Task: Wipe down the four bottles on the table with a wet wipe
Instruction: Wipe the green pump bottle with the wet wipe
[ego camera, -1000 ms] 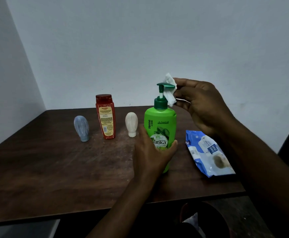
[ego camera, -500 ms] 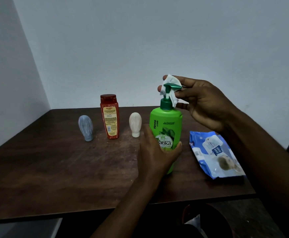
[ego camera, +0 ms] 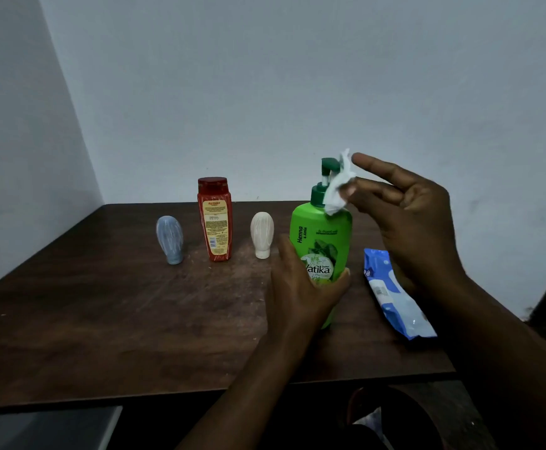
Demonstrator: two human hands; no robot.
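My left hand (ego camera: 301, 287) is gripping the lower body of the green Vatika pump bottle (ego camera: 322, 232), which is standing upright on the table (ego camera: 102, 319). My right hand (ego camera: 418, 216) is pinching the wet wipe (ego camera: 338, 186) against the pump neck, index finger stretching straight.

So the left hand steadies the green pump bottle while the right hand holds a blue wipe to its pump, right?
Not quite: the head view shows a white wipe, not blue. The left hand steadies the green pump bottle; the right hand holds the wipe to its pump.
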